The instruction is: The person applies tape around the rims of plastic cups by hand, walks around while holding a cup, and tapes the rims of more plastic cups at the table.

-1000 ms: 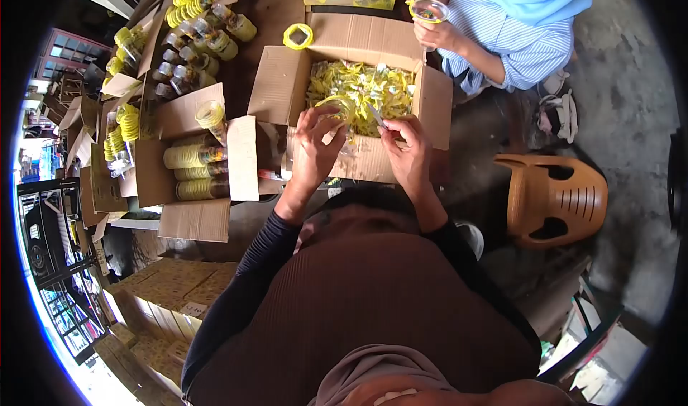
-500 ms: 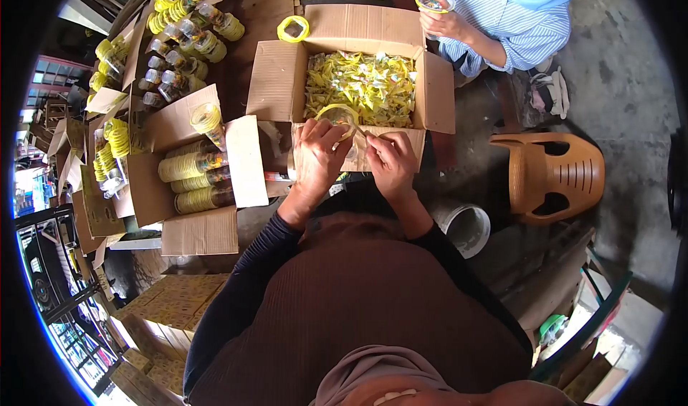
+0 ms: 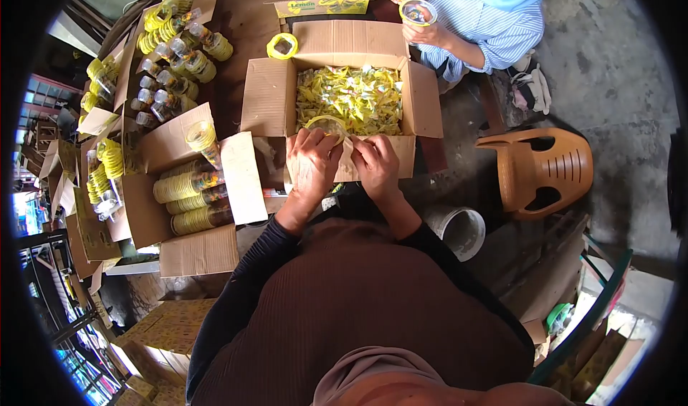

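My left hand (image 3: 313,166) is closed around a clear plastic cup with a yellow rim (image 3: 327,121), held over the near edge of an open cardboard box. Close beside it, my right hand (image 3: 376,164) is closed in a pinch at the cup's right side; what sits between its fingertips is too small to make out. Inside the cardboard box (image 3: 276,94) lie many small yellow-and-clear packets (image 3: 351,98). A yellow ring-shaped piece (image 3: 282,46) rests by the box's far left corner.
To the left, another box (image 3: 240,184) holds stacked yellow-rimmed cups (image 3: 179,187). Filled cups (image 3: 168,83) stand behind it. Across the table a co-worker's hands hold a clear cup (image 3: 418,13). An orange plastic chair (image 3: 545,173) and a white bucket (image 3: 464,234) are at right.
My hands have drawn closer together at the cup, and the thin strip seen between them earlier is now mostly hidden. The whole view has shifted slightly; the co-worker's hand has moved off the cup's rim.
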`<control>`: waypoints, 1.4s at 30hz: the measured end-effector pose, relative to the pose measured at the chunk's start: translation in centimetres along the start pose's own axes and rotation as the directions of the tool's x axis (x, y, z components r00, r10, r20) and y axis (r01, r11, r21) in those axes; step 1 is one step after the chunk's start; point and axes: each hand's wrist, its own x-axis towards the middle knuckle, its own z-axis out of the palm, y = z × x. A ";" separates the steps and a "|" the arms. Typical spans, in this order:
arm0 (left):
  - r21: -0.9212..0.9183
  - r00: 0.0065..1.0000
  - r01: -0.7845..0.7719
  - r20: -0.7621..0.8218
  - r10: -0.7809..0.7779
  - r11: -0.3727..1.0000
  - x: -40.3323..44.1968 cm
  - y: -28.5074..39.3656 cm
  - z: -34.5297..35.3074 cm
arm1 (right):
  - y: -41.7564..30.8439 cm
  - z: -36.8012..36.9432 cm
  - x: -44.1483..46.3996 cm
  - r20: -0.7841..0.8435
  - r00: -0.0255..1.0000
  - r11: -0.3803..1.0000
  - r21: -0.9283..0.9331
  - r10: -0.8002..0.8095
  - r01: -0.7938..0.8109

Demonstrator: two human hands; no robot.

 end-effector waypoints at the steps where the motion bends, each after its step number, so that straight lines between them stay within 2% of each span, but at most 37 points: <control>1: 0.006 1.000 0.008 -0.004 -0.008 1.000 0.0 -0.2 0.2 | 0.0 0.2 0.1 0.005 1.000 1.000 -0.005 -0.004 0.004; 3: -0.010 0.999 0.030 0.012 -0.030 0.999 -0.4 -0.6 0.9 | 0.2 0.4 0.3 0.011 1.000 1.000 -0.018 -0.016 0.016; 5: -0.076 1.000 0.007 0.007 -0.007 0.997 -0.8 -0.5 1.4 | 0.9 0.8 0.7 0.013 0.999 0.999 -0.021 0.044 -0.043; 7: -0.144 0.999 -0.026 0.015 0.028 0.989 -1.2 0.6 1.6 | 2.0 0.9 1.3 0.017 0.999 0.999 -0.038 0.040 -0.039; 9: -0.195 1.000 -0.011 0.023 0.016 0.981 -1.1 0.3 1.8 | 3.0 1.3 1.8 0.030 0.972 0.961 0.142 0.235 -0.237; 10: -0.196 1.000 -0.019 0.014 0.022 0.980 -1.0 0.0 1.7 | 3.3 1.2 2.0 0.014 0.962 0.943 0.193 0.273 -0.271; 15: -0.146 0.995 0.089 -0.025 -0.094 0.985 0.1 -1.9 0.7 | 2.1 -0.2 2.5 -0.059 0.970 0.955 0.197 0.238 -0.222; 17: -0.174 0.996 0.068 -0.048 -0.078 0.982 0.1 -2.3 0.7 | 1.0 -0.5 2.2 -0.071 0.993 0.993 0.080 0.091 -0.085; 18: -0.175 0.995 0.083 -0.031 -0.090 0.981 0.0 -2.3 0.6 | 0.3 -0.6 2.0 -0.022 0.991 0.988 0.085 0.134 -0.131; 21: -0.133 0.996 0.047 -0.067 -0.057 0.990 0.0 -2.7 1.1 | -1.0 -0.3 2.1 -0.019 0.998 0.995 0.084 0.062 -0.060; 23: -0.137 0.997 0.040 -0.062 -0.049 0.990 0.2 -2.6 1.1 | -1.0 0.1 1.9 -0.003 0.997 0.992 0.096 0.078 -0.077; 25: -0.170 0.997 0.028 -0.064 -0.040 0.985 0.4 -2.7 1.1 | -1.7 -0.4 2.5 -0.042 0.999 1.000 -0.015 -0.003 0.002; 29: -0.189 0.999 0.005 -0.038 -0.012 0.982 0.2 -2.2 1.2 | -0.8 0.1 3.0 -0.111 0.993 0.998 -0.064 -0.035 0.028; 31: -0.221 0.999 -0.016 -0.033 0.008 0.975 0.1 -1.9 1.1 | -0.1 -0.1 3.1 0.004 0.993 0.993 0.014 0.118 -0.118; 32: -0.223 0.999 -0.021 -0.032 0.014 0.975 0.2 -1.9 1.3 | 0.5 0.1 3.0 -0.010 0.988 0.988 0.039 0.151 -0.150; 35: -0.235 0.999 -0.024 -0.052 0.012 0.972 0.0 -2.4 0.9 | 2.4 0.6 1.8 -0.062 0.982 0.983 0.023 0.181 -0.180; 38: -0.296 0.994 -0.036 -0.108 0.005 0.954 0.0 -2.7 0.3 | 0.2 -1.2 2.4 -0.111 0.985 0.991 0.042 0.131 -0.127; 39: -0.321 0.988 -0.060 -0.157 0.009 0.945 0.1 -2.4 0.0 | -0.4 -1.2 2.3 -0.103 0.975 0.973 0.140 0.197 -0.182; 41: -0.347 0.987 -0.011 -0.156 -0.046 0.938 -0.1 -2.6 -0.3 | -0.5 -0.8 1.9 -0.112 0.983 0.986 0.103 0.144 -0.133; 42: -0.332 0.992 0.036 -0.102 -0.073 0.943 -0.2 -2.6 -0.5 | -0.8 -0.7 1.8 -0.097 0.985 0.985 0.109 0.143 -0.133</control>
